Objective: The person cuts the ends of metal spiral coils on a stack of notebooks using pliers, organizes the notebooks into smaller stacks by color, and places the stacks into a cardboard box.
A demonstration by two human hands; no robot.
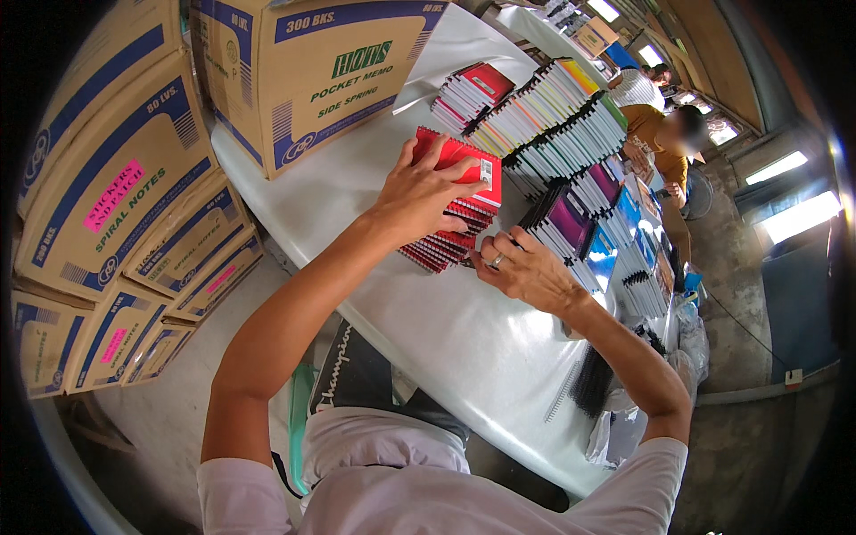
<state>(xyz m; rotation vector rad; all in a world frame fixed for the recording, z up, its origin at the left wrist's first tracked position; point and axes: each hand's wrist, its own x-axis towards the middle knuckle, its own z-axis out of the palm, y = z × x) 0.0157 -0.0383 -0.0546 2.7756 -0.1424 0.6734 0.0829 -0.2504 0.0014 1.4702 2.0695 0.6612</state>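
White and long, the desk [428,330] is running from about seven o'clock toward one o'clock through a workshop with bright windows at three o'clock. Cardboard cartons [116,196] are standing stacked at nine o'clock, and one large carton [312,71] is sitting on the desk at eleven o'clock; all are shut, so I cannot tell what is in them. At the centre, a fanned stack of red spiral notebooks [450,227] is lying on the desk. The left hand [419,192] is pressing down on the top red notebook, fingers spread flat over its cover. The right hand [526,267] is touching the stack's lower edge at four o'clock, fingers curled loosely against it, a ring showing. Rows of multicoloured notebooks [562,116] are lying toward one o'clock, where another person [660,134] is working.
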